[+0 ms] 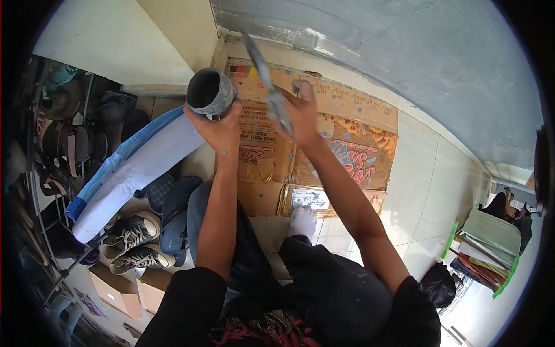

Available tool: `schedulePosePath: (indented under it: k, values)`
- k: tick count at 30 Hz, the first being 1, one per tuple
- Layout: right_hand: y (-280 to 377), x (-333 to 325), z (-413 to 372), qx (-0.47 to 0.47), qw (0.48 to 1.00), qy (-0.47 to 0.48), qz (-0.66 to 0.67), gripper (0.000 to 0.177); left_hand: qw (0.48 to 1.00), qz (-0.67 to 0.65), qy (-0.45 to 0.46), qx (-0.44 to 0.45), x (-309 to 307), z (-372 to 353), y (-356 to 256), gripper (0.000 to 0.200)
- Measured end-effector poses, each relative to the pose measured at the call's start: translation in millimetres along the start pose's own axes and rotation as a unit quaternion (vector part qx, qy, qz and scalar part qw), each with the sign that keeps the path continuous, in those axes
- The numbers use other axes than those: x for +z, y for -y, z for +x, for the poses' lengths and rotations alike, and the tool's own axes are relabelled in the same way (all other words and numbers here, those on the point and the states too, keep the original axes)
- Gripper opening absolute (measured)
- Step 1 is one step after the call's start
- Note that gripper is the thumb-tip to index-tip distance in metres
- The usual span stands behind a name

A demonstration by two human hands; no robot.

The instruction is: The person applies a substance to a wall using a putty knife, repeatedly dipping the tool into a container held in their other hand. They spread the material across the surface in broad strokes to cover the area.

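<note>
The person stands close to a grey-coated wall [416,63] and looks down at both raised arms. The left hand [221,128] is clenched around the bottom of a small round container [209,92], smeared grey outside and dark inside, held up with its open mouth tipped toward the camera. Just beside it, the right hand [303,115] grips the lower part of a long, thin tool [263,69] coated in the same grey; its shaft slants up and to the left, toward the foot of the wall, and I cannot make out what its far end looks like. The container and the tool sit near each other but apart, both above a flattened cardboard sheet [352,150] spread on the tiled floor [428,179] against the wall. A foot in a white sock [303,222] rests on the near edge of that cardboard. To the left, a blue-and-white roll [133,173] leans across a rack of shoes [63,139], with a pair of laced sneakers [136,243] and dark blue slippers [173,214] on the floor beneath it. Far right, a stack of papers [491,231] lies beside a black bag [438,284].
</note>
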State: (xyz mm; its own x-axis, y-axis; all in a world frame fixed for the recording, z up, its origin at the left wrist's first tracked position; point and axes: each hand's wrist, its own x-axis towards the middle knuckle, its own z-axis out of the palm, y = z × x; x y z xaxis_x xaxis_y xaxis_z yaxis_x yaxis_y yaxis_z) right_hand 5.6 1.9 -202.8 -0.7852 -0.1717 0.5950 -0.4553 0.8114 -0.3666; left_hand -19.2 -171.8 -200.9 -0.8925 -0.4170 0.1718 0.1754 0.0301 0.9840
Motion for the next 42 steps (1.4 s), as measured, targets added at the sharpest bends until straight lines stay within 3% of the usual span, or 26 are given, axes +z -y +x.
schedulePosePath:
  k: [2,6,8,13,16,24,29,35,38,42]
  values:
    - [8.9,21.2,27.8,-0.015,0.999,-0.043,-0.003,0.030,1.000,0.023,-0.003,-0.001,-2.2,3.7,-1.9,0.082]
    - [0.4,37.0,38.1,0.026,0.999,-0.014,-0.025,0.030,1.000,0.018,-0.017,-0.003,-5.5,9.4,3.4,0.084]
    - [-11.0,23.7,28.5,0.084,0.995,-0.026,-0.046,0.030,1.000,0.023,-0.020,0.001,-5.7,9.7,4.3,0.084]
    - [-17.0,-44.6,-13.1,0.117,0.981,-0.003,-0.154,0.028,0.999,0.023,-0.037,-0.014,1.5,0.0,5.6,0.083]
    - [-15.7,-73.8,-24.8,0.122,0.984,0.021,-0.126,0.027,1.000,0.011,-0.005,-0.002,3.4,-3.3,1.5,0.084]
    - [-6.3,-29.6,48.7,-0.035,0.995,0.071,-0.058,0.033,1.000,0.002,-0.004,-0.006,2.2,-2.0,0.7,0.082]
    - [-32.2,-6.3,85.7,-0.089,0.973,0.166,-0.131,0.037,1.000,0.005,-0.018,-0.018,-1.4,5.1,-0.6,0.082]
    - [-19.3,-71.7,81.9,0.003,0.942,0.264,-0.205,0.031,0.999,-0.015,-0.018,-0.024,1.2,2.5,-4.7,0.080]
    - [-12.3,-76.2,72.3,-0.082,0.959,0.199,-0.182,0.029,1.000,-0.006,-0.019,-0.004,3.4,0.9,1.8,0.080]
    - [-16.2,-51.1,90.6,-0.131,0.961,0.186,-0.159,0.027,1.000,-0.008,-0.012,-0.008,1.6,1.7,-2.1,0.081]
